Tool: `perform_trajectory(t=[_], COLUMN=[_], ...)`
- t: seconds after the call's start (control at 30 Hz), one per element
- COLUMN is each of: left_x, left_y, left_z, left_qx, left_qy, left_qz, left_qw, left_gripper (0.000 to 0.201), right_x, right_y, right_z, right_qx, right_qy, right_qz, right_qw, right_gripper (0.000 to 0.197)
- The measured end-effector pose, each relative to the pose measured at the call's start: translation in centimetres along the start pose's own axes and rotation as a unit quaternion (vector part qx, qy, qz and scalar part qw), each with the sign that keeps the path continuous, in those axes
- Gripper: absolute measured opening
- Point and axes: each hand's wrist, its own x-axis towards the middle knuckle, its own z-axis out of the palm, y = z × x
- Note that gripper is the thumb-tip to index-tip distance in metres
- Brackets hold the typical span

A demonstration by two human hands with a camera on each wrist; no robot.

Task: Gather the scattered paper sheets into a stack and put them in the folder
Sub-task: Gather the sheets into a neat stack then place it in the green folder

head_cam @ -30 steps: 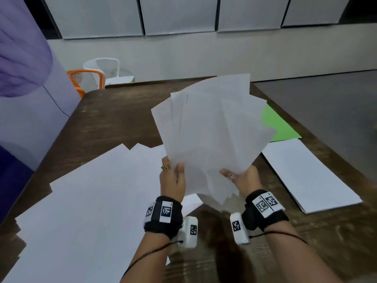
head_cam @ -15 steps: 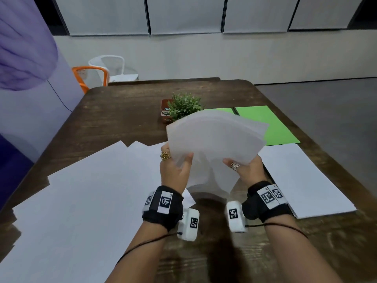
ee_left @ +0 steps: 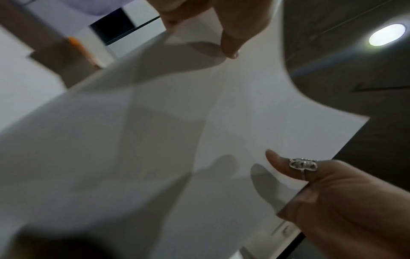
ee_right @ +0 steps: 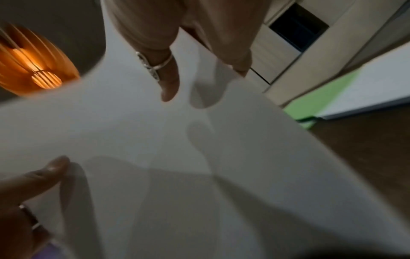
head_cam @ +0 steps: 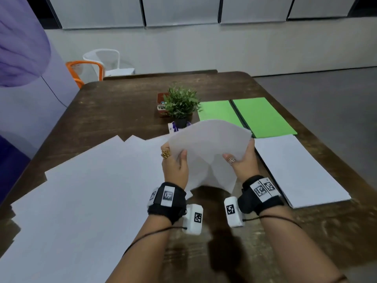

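Observation:
Both hands hold a loose fan of white paper sheets (head_cam: 210, 148) above the table's middle. My left hand (head_cam: 175, 162) grips the fan's left edge, thumb on top. My right hand (head_cam: 240, 162) grips the right edge, its ringed thumb lying on the sheets (ee_left: 199, 140). The sheets (ee_right: 199, 175) fill both wrist views, with finger shadows showing through. An open green folder (head_cam: 265, 117) lies flat at the far right. More white sheets (head_cam: 81, 190) are spread over the table's left half. A squared stack of paper (head_cam: 299, 170) lies just in front of the folder.
A small potted plant (head_cam: 181, 105) stands beside the folder, with a red-brown box (head_cam: 162, 103) behind it and a small white card (head_cam: 174, 127) at its foot. The dark wooden table (head_cam: 114, 111) has orange (head_cam: 81, 72) and white (head_cam: 106, 60) chairs beyond its far left corner.
The fan of sheets, held upright a second ago, has tipped forward and dropped lower, uncovering the plant and the folder. Both hands have slid outwards to its side edges.

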Motion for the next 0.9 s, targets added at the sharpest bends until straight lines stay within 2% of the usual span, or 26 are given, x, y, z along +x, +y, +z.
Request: perform_trajectory(t=[0.1, 0.33, 0.43, 0.5, 0.57, 0.67, 0.9], left_x=[-2.5, -4.0, -4.5, -4.5, -4.3, -4.3, -6.4], left_y=[-3.2, -7.1, -8.3, -7.8, -6.5, -4.8, -0.9], left_z=[1.2, 3.4, 4.5, 5.6, 7.1, 11.1, 23.8], left_qx=[0.005, 0.066, 0.120, 0.131, 0.129, 0.112, 0.082], left_qy=[-0.039, -0.117, -0.135, -0.144, -0.141, -0.131, -0.221], left_qz=[-0.076, -0.176, -0.201, -0.195, -0.177, -0.150, -0.151], left_qw=[0.996, 0.975, 0.963, 0.961, 0.965, 0.974, 0.960], left_gripper=[0.034, 0.030, 0.030, 0.028, 0.031, 0.042, 0.044], right_x=[-1.3, -1.6, -2.1, -2.2, -1.8, -0.4, 5.7], right_y=[4.0, 9.8, 12.0, 12.7, 12.7, 12.5, 12.9], right_z=[0.1, 0.6, 1.1, 0.4, -1.6, -6.6, -21.1], right_qx=[-0.068, -0.172, -0.210, -0.203, -0.192, -0.203, -0.212], right_qy=[-0.033, -0.036, -0.003, 0.033, 0.070, 0.112, 0.177], right_qz=[0.062, 0.154, 0.179, 0.181, 0.185, 0.159, 0.142], right_qw=[0.995, 0.972, 0.961, 0.962, 0.961, 0.960, 0.951], right_gripper=[0.056, 0.042, 0.032, 0.037, 0.044, 0.041, 0.057])
